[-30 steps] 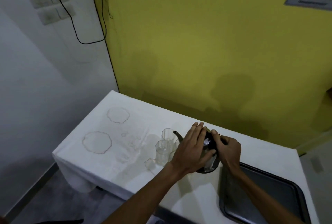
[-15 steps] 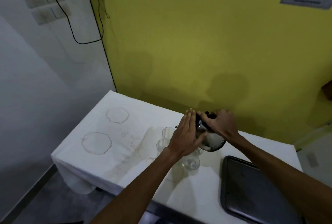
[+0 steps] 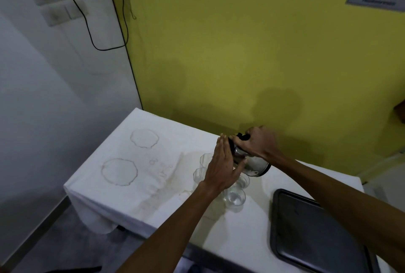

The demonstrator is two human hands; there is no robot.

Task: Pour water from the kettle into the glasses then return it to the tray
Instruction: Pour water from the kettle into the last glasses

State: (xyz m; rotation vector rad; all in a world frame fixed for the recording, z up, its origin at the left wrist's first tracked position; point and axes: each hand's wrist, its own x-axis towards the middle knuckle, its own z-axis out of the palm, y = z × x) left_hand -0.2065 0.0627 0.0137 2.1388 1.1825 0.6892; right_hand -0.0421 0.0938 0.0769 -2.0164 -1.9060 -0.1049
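A shiny steel kettle (image 3: 254,164) with a black handle is lifted off the table and tilted steeply to the left above a cluster of clear glasses. My right hand (image 3: 256,143) grips its black handle from above. My left hand (image 3: 221,167) lies flat against the kettle's lid side, fingers together, and hides the spout. One glass (image 3: 235,196) with water in it stands nearest me, another glass (image 3: 243,181) sits under the kettle, and two glasses (image 3: 202,166) show to the left of my left hand.
A dark metal tray (image 3: 306,229) lies bare at the table's right front. The white tablecloth (image 3: 135,189) carries brown ring stains on its left half. A yellow wall stands close behind the table, with a black cable hanging at the left.
The kettle has been lifted from low beside the tray and tipped further left over the glasses. Both hands rose with it, and the near glasses came into view.
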